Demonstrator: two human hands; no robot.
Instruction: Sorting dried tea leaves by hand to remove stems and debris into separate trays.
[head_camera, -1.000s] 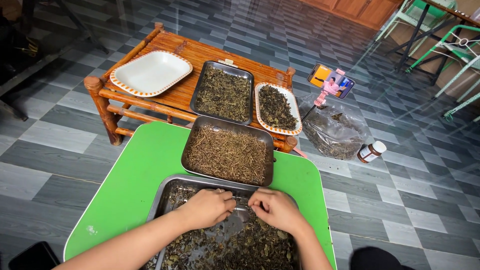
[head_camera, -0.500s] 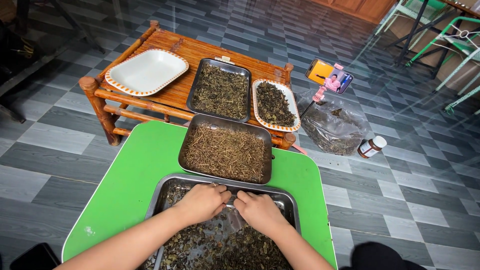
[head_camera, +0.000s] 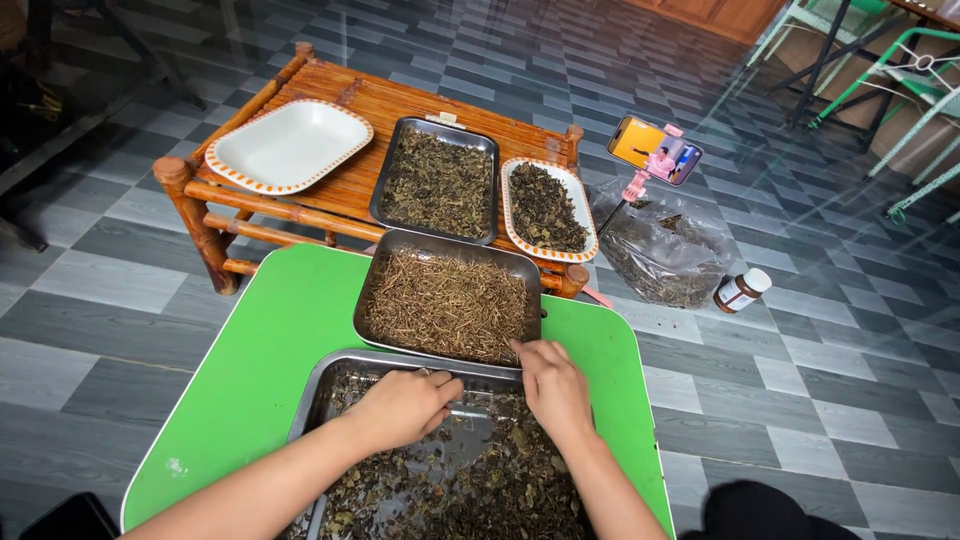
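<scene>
Sorting step: right hand (head_camera: 553, 387) reaches the stem tray (head_camera: 447, 298), fingers pinched together; left hand (head_camera: 405, 407) pinches leaves (head_camera: 500, 490), fingers together

Head camera looks steeply down, close over the green table (head_camera: 260, 340).

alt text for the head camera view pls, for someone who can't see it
Two bare hands work in a steel tray of dried leaves on a green table: the left hand rests in the leaves, the right hand reaches the near edge of a tray of stems. Beyond, a bamboo table holds an empty white dish and two trays of leaves.
</scene>
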